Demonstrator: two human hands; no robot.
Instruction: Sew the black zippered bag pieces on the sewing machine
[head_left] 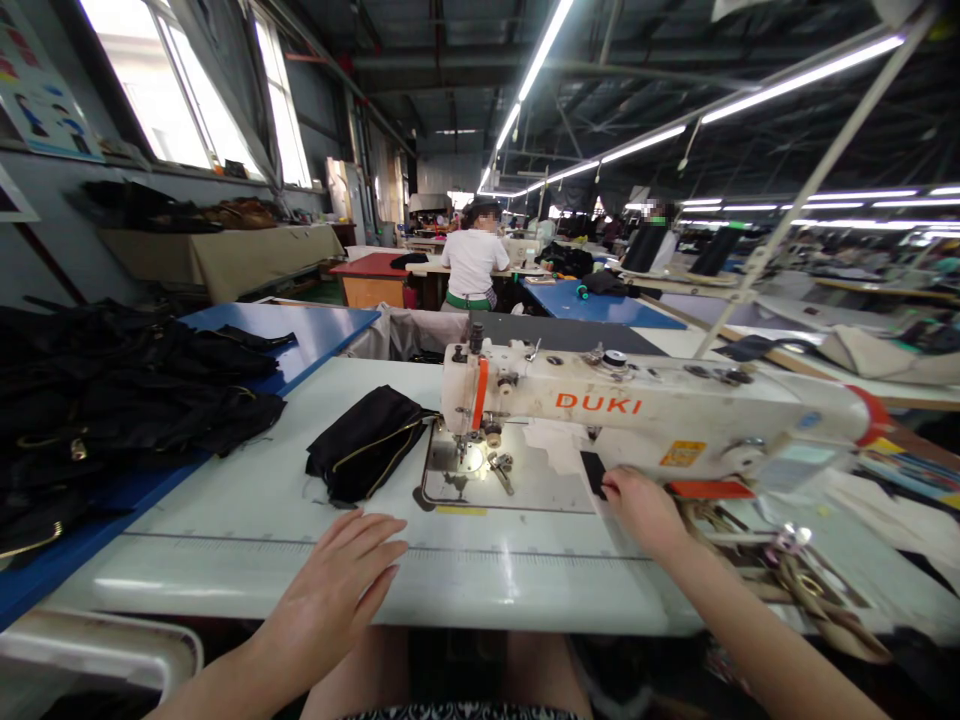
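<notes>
A white sewing machine [555,400] stands on the pale green table, its lamp lighting the needle plate. My right hand [637,505] pinches the near end of a small black fabric strip [592,473] under the machine's arm. My left hand [341,565] rests above the table's front part, fingers stretched out and holding nothing. Just beyond those fingers lies a black zippered pouch [367,440], left of the needle, with a gold-coloured zip along its side. A small metal attachment [501,470] sits on the plate right of the needle.
Black bags [120,390] are heaped on a blue table [300,335] at the left. A recessed tray with straps and metal fittings [795,570] lies at the right. A white bin [105,645] stands at lower left. Farther off sits a person in a white shirt [475,255].
</notes>
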